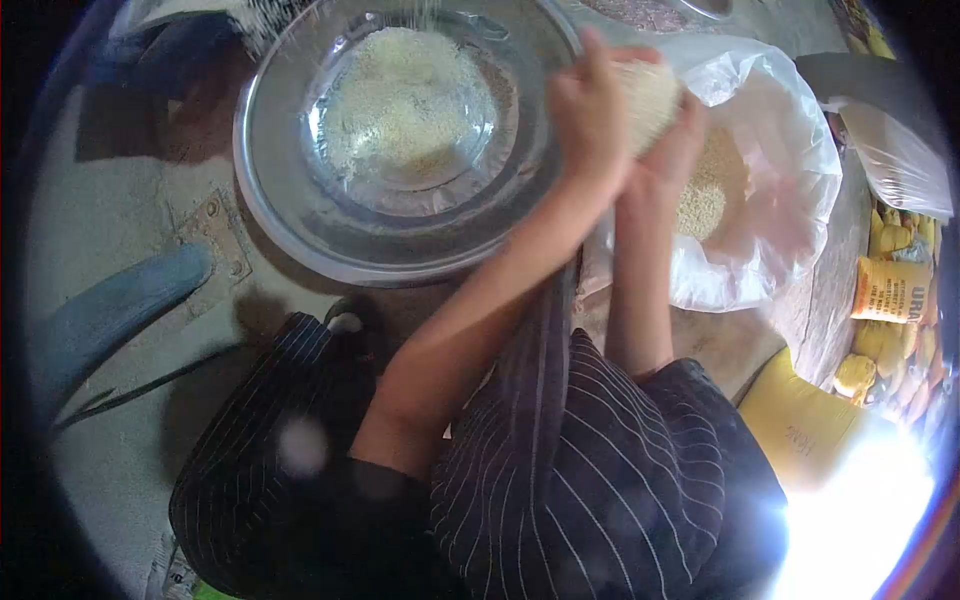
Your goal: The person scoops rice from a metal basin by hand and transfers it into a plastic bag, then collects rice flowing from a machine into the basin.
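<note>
Head view, left to right. One blue post (pixel 130 290), its rounded end at a bolted plate (pixel 214 235) on the floor (pixel 130 215). One wide metal basin (pixel 272 150), upright, its open top probably broad enough to catch loose material; a heap of grain (pixel 400 100) covered much of the bottom. Pale streaks (pixel 425 14) at the far rim, apparently grain in fall, source out of frame.

One left hand (pixel 592 110), at the basin's right edge, curled against the near side of a pale handful (pixel 648 95). One right hand (pixel 682 140), cupped about its other side. The pair probably closed in this way to keep loose kernels from spilling; whether a vessel sat beneath could not be told.

One clear plastic bag (pixel 790 180), just beside the basin, mouth spread wide, presumably for easy reach; more grain lay inside. Far right, yellow sacks (pixel 800 415), one printed.

Grain: small, dry-looking; whitish, faintly green in the basin, creamy in the hands, tan to pale yellow in the bag; single kernels too blurred to describe.
</note>
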A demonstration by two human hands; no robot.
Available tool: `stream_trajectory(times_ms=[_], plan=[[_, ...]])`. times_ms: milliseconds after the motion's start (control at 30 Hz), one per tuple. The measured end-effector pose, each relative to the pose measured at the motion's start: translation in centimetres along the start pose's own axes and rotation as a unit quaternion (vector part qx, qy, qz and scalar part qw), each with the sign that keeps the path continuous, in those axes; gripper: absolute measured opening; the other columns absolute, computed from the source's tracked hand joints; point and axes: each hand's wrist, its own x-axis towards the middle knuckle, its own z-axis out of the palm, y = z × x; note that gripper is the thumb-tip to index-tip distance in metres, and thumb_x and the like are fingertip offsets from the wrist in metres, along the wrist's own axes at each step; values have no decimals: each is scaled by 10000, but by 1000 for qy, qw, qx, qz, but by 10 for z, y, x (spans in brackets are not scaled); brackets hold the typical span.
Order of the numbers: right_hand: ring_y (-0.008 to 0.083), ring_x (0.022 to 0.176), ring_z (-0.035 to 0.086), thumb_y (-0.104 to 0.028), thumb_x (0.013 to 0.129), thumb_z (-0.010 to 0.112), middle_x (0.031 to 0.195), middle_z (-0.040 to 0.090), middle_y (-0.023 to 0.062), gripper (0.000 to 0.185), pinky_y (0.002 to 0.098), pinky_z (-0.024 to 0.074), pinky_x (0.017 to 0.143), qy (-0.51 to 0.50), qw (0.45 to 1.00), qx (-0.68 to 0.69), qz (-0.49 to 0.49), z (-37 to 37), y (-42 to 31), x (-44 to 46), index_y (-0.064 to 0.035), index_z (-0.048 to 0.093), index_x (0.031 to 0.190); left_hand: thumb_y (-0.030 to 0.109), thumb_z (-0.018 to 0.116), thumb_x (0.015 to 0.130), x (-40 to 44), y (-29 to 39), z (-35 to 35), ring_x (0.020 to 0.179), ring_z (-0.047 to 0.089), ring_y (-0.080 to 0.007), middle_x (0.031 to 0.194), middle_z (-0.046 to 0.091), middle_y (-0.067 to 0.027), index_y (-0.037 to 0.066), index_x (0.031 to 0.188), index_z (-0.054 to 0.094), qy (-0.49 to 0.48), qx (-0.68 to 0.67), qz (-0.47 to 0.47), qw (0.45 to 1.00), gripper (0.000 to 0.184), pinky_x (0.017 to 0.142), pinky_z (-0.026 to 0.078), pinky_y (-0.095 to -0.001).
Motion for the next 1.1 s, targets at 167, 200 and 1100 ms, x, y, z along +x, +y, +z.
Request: stream_trajectory(times_ms=[167, 200, 1100], plan=[[187, 877, 577, -229, 863, 436, 977, 586, 118, 330, 325, 472, 791, 36, 774, -553, -306, -104, -106, 30, 19, 557, 1044, 313, 373, 908, -51, -79, 65, 775, 611, -347, 769, 613, -212, -28, 819, 617, -178, 226, 79, 955, 429, 717, 461, -398], [212, 919, 570, -257, 854, 452, 1024, 577, 140, 365, 329, 452, 824, 78, 729, -624, -270, -111, -119, 31, 20, 555, 1068, 310, 388, 899, -60, -120, 74, 777, 612, -342, 781, 611, -219, -30, 807, 615, -128, 289, 150, 937, 419, 721, 456, -405], [167, 770, 613, -178, 822, 540, 879, 653, 120, 208, 276, 481, 695, -460, 476, -494, 564, 17, 199, 57, -46, 638, 949, 210, 408, 765, 93, 76, -252, 583, 549, -124, 794, 640, -87, 30, 881, 614, -64, 572, -507, 642, 297, 557, 459, -241]])
